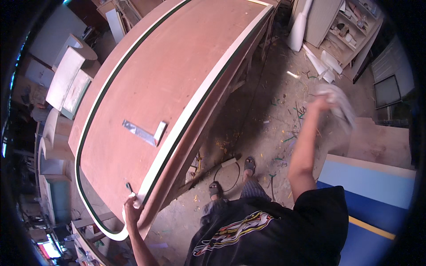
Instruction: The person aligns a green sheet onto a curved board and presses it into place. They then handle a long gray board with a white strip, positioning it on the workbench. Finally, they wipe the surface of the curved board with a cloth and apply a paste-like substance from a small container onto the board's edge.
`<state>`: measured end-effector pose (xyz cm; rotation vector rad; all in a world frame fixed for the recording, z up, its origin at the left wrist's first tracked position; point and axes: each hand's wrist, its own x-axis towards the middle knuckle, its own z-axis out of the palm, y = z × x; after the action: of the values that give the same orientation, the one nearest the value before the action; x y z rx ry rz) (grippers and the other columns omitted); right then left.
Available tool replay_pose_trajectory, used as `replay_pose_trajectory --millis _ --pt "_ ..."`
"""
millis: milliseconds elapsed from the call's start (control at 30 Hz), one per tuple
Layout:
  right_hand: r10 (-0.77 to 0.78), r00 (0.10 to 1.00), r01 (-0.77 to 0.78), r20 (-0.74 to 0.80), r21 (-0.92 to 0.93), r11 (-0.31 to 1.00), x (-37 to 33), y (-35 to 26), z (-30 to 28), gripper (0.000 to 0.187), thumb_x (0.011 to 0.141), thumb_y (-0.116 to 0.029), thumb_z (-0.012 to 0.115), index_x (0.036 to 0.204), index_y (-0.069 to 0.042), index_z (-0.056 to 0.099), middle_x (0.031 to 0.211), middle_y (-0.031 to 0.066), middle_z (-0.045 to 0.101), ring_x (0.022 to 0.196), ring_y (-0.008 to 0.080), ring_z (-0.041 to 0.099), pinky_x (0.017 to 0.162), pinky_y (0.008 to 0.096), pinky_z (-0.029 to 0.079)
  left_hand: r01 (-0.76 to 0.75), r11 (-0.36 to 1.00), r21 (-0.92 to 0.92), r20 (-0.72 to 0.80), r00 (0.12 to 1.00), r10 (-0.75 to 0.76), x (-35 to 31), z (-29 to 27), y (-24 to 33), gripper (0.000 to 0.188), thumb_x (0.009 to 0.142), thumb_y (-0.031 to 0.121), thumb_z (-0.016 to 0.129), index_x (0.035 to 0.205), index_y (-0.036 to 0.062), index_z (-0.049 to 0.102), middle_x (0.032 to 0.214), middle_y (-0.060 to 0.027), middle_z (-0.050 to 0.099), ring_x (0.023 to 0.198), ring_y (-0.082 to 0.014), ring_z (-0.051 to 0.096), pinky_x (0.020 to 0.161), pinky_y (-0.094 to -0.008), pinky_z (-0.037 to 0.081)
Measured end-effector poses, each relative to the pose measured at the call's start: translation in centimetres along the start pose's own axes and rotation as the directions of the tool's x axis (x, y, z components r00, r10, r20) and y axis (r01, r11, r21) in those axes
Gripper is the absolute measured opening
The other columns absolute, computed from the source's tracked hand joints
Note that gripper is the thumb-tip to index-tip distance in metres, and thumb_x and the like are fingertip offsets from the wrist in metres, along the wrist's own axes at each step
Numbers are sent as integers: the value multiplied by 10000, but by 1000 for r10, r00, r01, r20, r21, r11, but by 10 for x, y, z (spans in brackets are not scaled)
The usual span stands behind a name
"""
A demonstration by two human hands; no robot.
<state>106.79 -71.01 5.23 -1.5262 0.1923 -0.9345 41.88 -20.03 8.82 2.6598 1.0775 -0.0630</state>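
White strip [190, 106] on the pinkish panel [124, 97], head view, as I have it on my remote feed: near end at my L hand [129, 209], long axis running fwd and to the R, approx. parallel to the panel's R edge. The relation I steer by: the strip lies ahead and R of the L fingers, which are bent in close at its near end, so L is the nearer hand. They appear to pinch smth. white; I can't tell if that's the strip's end or a separate scrap. R hand [323, 103], arm extended, is well apart, off the panel's R side over the floor [262, 119], its fingers gripping a whitish bundle [342, 108], motion-blurred, material unclear (cloth or film?). Metal square [141, 133] lies flat on the panel, L of the strip, its short thick arm just beside it.
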Motion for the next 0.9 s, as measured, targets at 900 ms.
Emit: replay_pose_trajectory --millis 900 --pt "201 -226 -76 953 -223 972 -50 160 99 334 872 -204 666 1134 -5 605 1019 139 686 996 212 652 855 363 503 -381 924 42 -125 915 383 425 191 579 716 829 334 721 1396 9 427 1275 -218 573 1127 -394 586 945 -488 473"
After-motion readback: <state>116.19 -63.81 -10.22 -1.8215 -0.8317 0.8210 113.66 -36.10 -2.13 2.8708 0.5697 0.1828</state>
